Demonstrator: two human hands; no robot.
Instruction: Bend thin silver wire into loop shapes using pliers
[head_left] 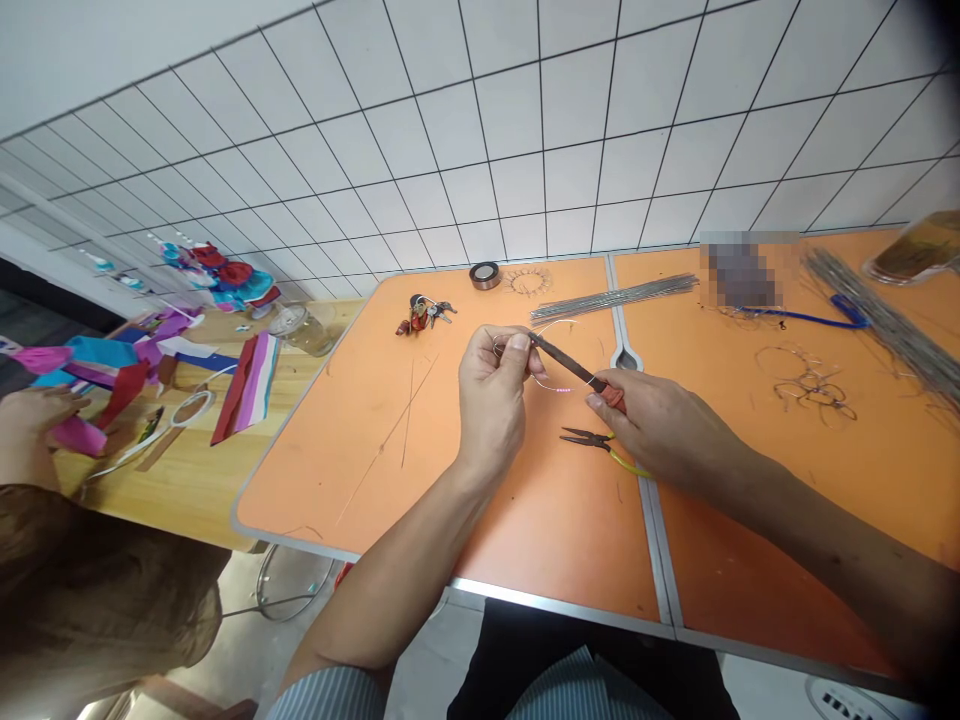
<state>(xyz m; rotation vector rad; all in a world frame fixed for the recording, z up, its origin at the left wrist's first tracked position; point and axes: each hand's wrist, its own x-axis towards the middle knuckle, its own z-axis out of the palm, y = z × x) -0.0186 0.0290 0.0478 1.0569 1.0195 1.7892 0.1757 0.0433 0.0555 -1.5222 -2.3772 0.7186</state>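
Observation:
My left hand (491, 390) is closed, pinching a thin wire (555, 322) at the tip of a dark rod-like tool. Small pinkish pieces show on a lower stretch of that wire. My right hand (652, 415) is wrapped round the red handle end of the dark rod-like tool (566, 362), which slants up towards my left fingers. Whether the wire goes round the rod's tip is hidden by the fingers. Just below my right hand lie needle-nose pliers (589, 438) with yellow grips, jaws pointing left. Thin straight wires (397, 420) lie left of my left hand.
On the orange table (315, 480) lie keys (431, 312), a tape roll (484, 275), wire bundles (615, 297) and wire loops (814, 390). A cup (915, 250) stands far right. At left, another person's hand (30, 430) touches ribbons (112, 370) on a wooden table.

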